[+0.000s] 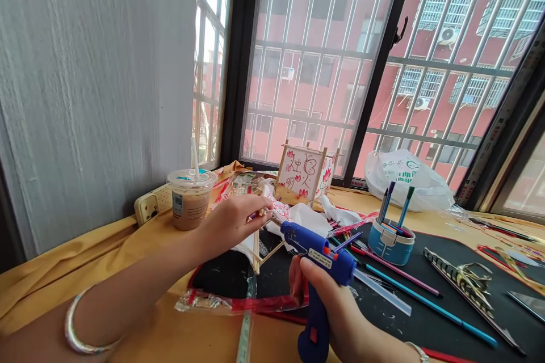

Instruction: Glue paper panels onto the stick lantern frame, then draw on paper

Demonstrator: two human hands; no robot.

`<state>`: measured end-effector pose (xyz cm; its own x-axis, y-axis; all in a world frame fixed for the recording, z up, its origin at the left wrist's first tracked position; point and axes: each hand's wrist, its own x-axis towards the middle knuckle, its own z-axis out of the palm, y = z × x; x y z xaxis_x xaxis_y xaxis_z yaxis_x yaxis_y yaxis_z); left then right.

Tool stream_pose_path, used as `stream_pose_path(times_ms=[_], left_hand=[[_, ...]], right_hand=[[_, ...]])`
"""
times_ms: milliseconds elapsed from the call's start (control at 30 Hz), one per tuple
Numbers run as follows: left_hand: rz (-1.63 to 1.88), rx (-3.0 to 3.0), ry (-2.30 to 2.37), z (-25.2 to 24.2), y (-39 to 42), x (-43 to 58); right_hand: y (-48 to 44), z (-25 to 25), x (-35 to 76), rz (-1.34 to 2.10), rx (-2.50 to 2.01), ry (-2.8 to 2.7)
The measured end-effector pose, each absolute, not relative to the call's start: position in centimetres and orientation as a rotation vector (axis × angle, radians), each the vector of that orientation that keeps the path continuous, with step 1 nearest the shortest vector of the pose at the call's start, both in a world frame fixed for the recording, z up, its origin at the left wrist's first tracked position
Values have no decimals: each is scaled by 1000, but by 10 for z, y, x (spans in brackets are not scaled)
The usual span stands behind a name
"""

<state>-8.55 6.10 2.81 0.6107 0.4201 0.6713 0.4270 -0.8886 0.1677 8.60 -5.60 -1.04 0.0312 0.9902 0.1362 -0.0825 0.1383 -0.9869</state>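
**2 Hands at Work: A Small Wooden Frame and a Blue Glue Gun**

The left hand (230, 226) holds a small frame of thin pale wooden sticks (256, 249) up over a black mat (400, 329). Its fingers (258, 206) are together and clamped on the top end of this frame, and the long sticks go down from them toward the mat, with 1 shorter stick going across to the right. The right hand (327, 289) is closed around the handle of a blue hot glue gun (317, 244), and its fingers (315, 272) wrap the grip firmly. A long clear glue stick (383, 292) comes out from the back of the gun. The nozzle of the gun points up and to the left, at the frame, just beside the left fingers; I cannot tell if it touches. So the left hand is the nearer one to the frame.

Behind them, on a table (51, 272) covered with yellow cloth, stand a square paper lantern (303, 173) with red flowers and black writing, a clear plastic cup (189, 201) of milky brown drink, and a round blue pen holder (390, 244).
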Motion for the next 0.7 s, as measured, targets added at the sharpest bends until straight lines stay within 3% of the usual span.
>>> stream_pose_path(times_ms=[700], left_hand=[[-1244,-2842,-559,23,67,-86]], right_hand=[[-51,-16,92,1046,-1072,-1259]])
